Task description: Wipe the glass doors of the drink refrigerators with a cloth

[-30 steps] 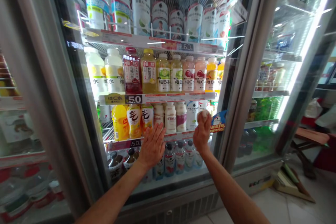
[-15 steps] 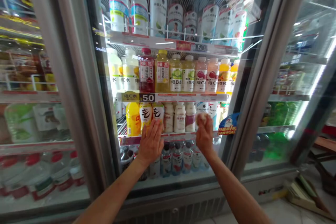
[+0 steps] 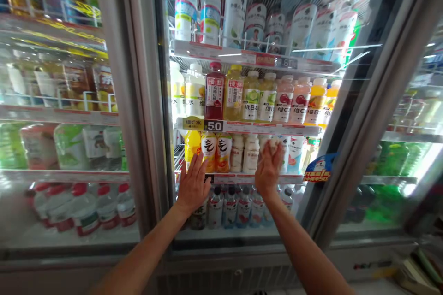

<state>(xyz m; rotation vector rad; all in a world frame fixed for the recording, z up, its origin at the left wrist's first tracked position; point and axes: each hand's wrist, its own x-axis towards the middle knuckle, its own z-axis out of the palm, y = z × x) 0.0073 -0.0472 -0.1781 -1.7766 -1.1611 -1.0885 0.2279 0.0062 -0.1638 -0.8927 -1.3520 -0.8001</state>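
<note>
In the head view, the left hand [image 3: 194,185] lies open and flat, apparently resting on the clear, metal-framed glass door [image 3: 231,240], grasping nothing. The right hand [image 3: 268,170] bunches its fingers around a pale, crumpled wad [image 3: 274,145], blurred, perhaps cloth, at the pane before cream-white plastic bottles [image 3: 251,156]. The step looks like wiping; another stroke would call for even pressure against the glass.
</note>
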